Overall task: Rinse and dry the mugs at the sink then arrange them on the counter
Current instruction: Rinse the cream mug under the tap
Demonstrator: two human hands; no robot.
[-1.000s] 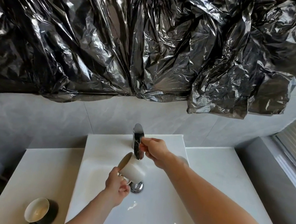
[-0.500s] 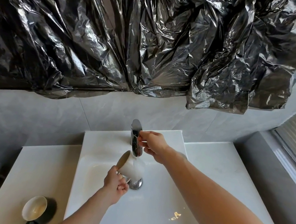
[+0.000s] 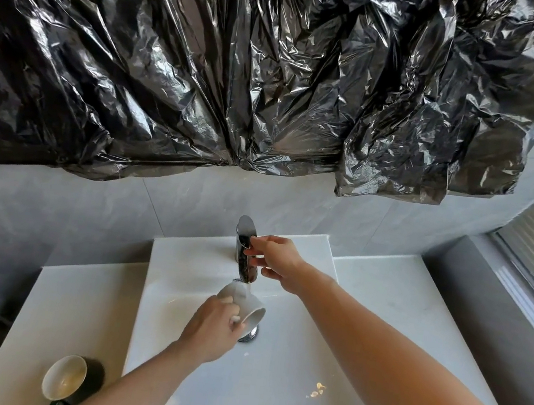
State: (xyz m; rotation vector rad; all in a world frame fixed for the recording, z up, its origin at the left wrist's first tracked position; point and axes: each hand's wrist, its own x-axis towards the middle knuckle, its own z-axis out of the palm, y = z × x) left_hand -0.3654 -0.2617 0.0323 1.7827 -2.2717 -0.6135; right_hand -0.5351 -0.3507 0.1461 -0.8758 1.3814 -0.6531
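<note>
Two mugs are in view. Left hand point(image 3: 212, 327) grips the white mug point(image 3: 245, 305) tilted under the faucet point(image 3: 246, 251) stream, over the sink point(image 3: 265, 392); right hand point(image 3: 276, 261) pinches the lever. Rotate the mug so water reaches every wall. A dark mug point(image 3: 69, 381) waits on the worktop point(image 3: 70, 304), clear of the arms.

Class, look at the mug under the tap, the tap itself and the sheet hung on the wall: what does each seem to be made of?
Mug: likely glazed ceramic, white and smooth.
Tap: polished metal, probably chrome, with mirror-like reflections.
Sheet: thin black plastic film, crinkled and glossy with sharp highlights.
</note>
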